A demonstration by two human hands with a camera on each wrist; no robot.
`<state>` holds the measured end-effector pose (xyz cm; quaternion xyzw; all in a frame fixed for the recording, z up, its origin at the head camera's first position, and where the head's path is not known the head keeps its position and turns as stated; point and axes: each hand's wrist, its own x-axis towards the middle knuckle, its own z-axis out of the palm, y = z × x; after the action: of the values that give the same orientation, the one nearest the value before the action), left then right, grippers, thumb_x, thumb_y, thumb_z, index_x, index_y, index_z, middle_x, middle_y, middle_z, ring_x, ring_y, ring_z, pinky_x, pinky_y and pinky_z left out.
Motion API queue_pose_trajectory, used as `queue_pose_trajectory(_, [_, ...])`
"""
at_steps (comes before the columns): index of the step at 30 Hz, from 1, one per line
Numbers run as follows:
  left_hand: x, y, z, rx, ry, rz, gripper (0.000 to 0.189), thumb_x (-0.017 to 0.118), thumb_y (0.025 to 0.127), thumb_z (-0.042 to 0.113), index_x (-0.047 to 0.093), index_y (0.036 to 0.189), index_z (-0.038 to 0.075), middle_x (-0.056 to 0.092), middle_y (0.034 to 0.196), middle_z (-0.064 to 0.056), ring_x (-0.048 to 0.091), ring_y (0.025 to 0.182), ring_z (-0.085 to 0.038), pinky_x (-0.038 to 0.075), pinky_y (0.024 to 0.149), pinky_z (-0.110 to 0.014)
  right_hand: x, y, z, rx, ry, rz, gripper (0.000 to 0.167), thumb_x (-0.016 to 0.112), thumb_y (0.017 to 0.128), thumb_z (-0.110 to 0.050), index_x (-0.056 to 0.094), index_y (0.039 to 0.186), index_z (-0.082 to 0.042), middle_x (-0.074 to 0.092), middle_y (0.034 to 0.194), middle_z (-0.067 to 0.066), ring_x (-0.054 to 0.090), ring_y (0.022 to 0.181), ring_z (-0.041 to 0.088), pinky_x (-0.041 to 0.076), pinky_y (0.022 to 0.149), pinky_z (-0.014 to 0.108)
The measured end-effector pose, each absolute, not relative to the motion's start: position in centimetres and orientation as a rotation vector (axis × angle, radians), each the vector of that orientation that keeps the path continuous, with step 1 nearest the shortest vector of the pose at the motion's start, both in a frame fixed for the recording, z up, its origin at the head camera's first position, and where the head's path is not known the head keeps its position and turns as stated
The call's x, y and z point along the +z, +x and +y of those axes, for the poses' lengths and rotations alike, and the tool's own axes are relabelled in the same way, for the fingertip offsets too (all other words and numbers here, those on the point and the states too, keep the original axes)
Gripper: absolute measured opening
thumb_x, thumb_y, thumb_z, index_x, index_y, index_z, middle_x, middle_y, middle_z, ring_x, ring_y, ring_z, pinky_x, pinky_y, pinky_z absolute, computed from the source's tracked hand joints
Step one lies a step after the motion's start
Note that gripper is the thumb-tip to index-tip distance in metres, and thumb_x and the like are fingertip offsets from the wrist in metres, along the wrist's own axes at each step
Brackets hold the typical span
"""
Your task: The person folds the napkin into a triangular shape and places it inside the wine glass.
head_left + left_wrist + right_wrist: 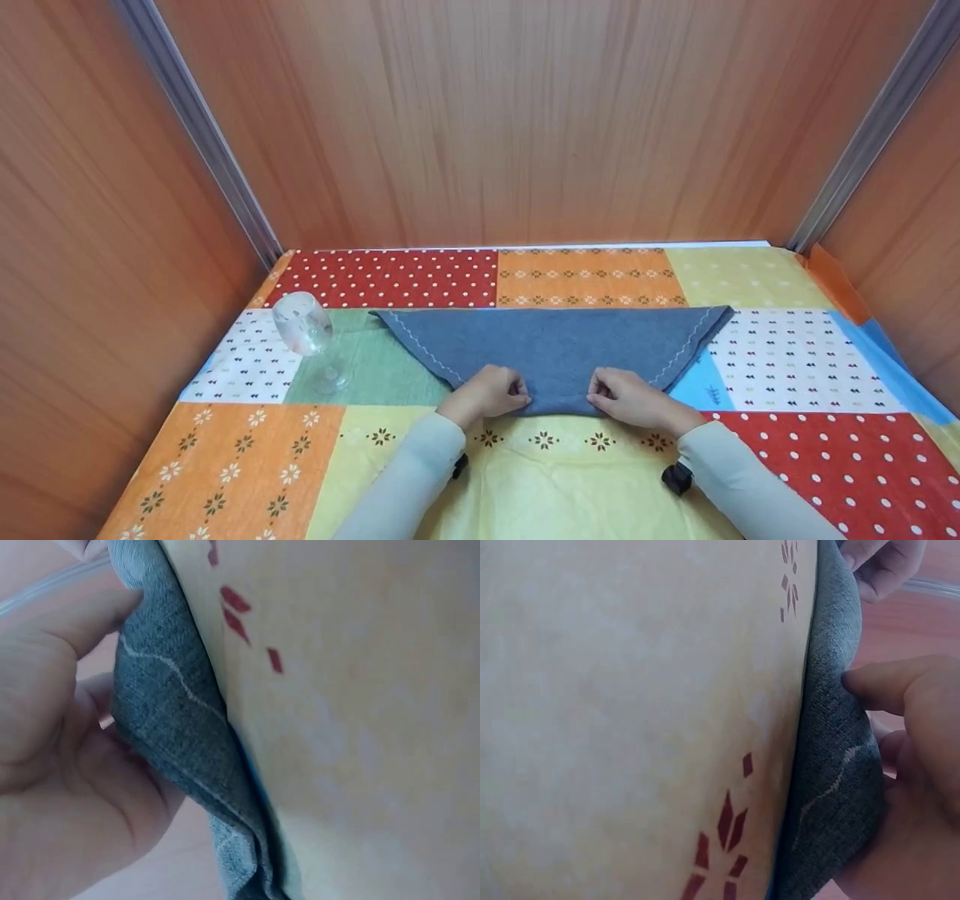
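A grey-blue cloth napkin [547, 337] lies folded on the table, its long straight edge at the back and a shorter edge toward me. Wavy pale stitching runs down both slanting sides. At the near edge, my left hand [491, 391] pinches the cloth left of the middle. My right hand [626, 395] pinches the same edge a little to the right. In the left wrist view, the thumb [97, 619] lies on the rolled fabric [169, 682], with the other fingers behind it. The right wrist view shows the right thumb [885, 686] against the cloth [832, 735].
An upright stemmed glass [304, 326] stands left of the napkin. A patchwork-print tablecloth [247, 465] covers the table. Wood-grain panels [525, 127] enclose the back and both sides, with metal posts [206, 135] at the corners.
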<state>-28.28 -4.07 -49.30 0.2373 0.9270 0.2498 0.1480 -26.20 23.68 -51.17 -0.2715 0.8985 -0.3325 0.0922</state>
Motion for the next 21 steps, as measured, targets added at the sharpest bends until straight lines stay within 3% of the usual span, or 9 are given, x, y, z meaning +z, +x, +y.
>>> queue_pose_trajectory(14, [-49.2,-28.1,-4.4,0.696,0.741,2.671,0.017,0.073,0.094,0.025,0.068,0.081,0.015,0.057,0.071,0.008,0.05,0.065,-0.008,0.045,0.064,-0.025,-50.7,-26.3,23.8,-0.919,-0.824,2.611,0.01,0.056,0.104,-0.016,0.057,0.094,-0.013,0.053,0.083,-0.004,0.048,0.073,0.012,0.042,0.065,0.03])
queue_pose_trajectory(19, [-49.0,-27.4,-4.2,0.626,0.914,2.765,0.003,0.075,0.091,0.015,0.072,0.09,0.013,0.065,0.081,0.006,0.058,0.072,-0.008,0.05,0.069,-0.024,-50.5,-26.3,23.9,-0.939,-0.84,2.587,0.011,0.056,0.104,-0.016,0.057,0.094,-0.011,0.053,0.082,-0.003,0.047,0.072,0.011,0.04,0.065,0.03])
queue_pose_trajectory(21, [-48.9,-27.1,-4.1,0.56,1.025,2.835,0.006,0.077,0.088,0.009,0.076,0.093,0.013,0.07,0.086,0.005,0.064,0.079,-0.009,0.053,0.072,-0.024,-50.5,-26.3,23.9,-0.949,-0.836,2.581,0.011,0.056,0.104,-0.016,0.058,0.094,-0.011,0.053,0.082,-0.003,0.047,0.071,0.011,0.04,0.064,0.03])
